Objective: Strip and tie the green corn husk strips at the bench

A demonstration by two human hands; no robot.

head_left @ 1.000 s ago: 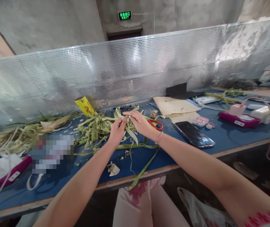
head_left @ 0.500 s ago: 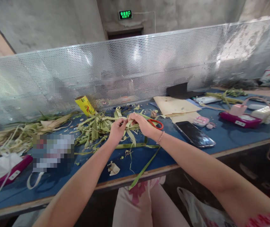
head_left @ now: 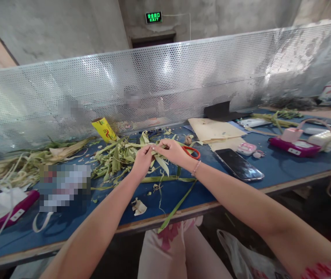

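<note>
My left hand (head_left: 143, 159) and my right hand (head_left: 173, 152) meet over the blue table, fingers pinched close together. Between and below them shows a pale green leaf strip (head_left: 164, 166), like corn husk. Its upper part is hidden by my fingers, and both hands seem closed on it. Behind and left of my hands lies a pile of green strips and scraps (head_left: 115, 157). Red-orange loop handles (head_left: 192, 152), probably of scissors, lie just beside my right hand. A long green strip (head_left: 179, 207) runs over the table's front edge.
A black phone (head_left: 239, 164) and a pink case (head_left: 246, 148) lie to the right, near beige paper (head_left: 216, 130). Purple power strips (head_left: 294, 149) with cables sit at both sides. A yellow tube (head_left: 104, 130) leans by the perforated metal screen (head_left: 165, 85). More husks (head_left: 66, 152) lie left.
My fingers have shifted slightly left and closed together. My right hand now reaches over to my left fingertips, and the leaf strip below them has moved slightly.
</note>
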